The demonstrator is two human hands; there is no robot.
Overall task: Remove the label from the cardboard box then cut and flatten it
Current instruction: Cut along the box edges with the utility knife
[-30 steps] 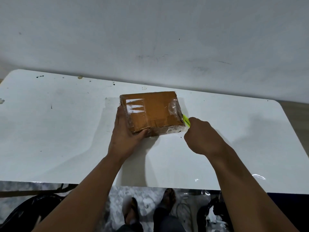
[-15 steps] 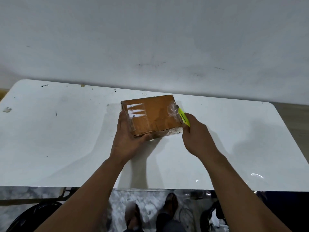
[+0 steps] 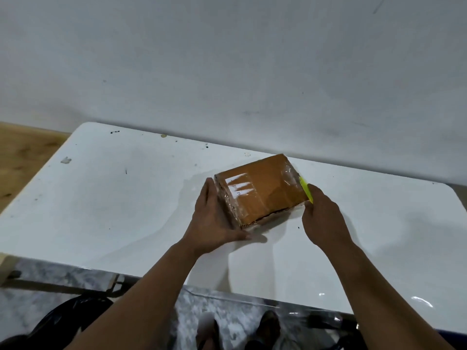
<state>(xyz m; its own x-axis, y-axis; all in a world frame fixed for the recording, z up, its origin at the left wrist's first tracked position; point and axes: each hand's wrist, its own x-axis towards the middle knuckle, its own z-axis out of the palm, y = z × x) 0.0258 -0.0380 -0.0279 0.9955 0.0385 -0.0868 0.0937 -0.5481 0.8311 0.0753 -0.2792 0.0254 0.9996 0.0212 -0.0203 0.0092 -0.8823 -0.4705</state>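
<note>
A brown cardboard box (image 3: 267, 188) wrapped in clear tape lies flat on the white table (image 3: 113, 198), turned at an angle. Glossy tape with a small printed scrap (image 3: 238, 189) covers its left part. My left hand (image 3: 214, 218) lies along the box's left side, fingers straight against it and thumb at the near corner. My right hand (image 3: 322, 218) grips a yellow-green cutter (image 3: 306, 189), whose tip sits against the box's right side. The blade itself is hidden.
A white wall rises right behind the table. Wooden flooring (image 3: 25, 150) shows at the far left. Below the table's near edge are a dark bag (image 3: 70, 322), my feet (image 3: 240, 332) and a marbled floor.
The box has turned counter-clockwise under my left hand, its right end now farther away. My right hand followed, keeping the cutter at the right side. The camera tilted, shifting the scene right.
</note>
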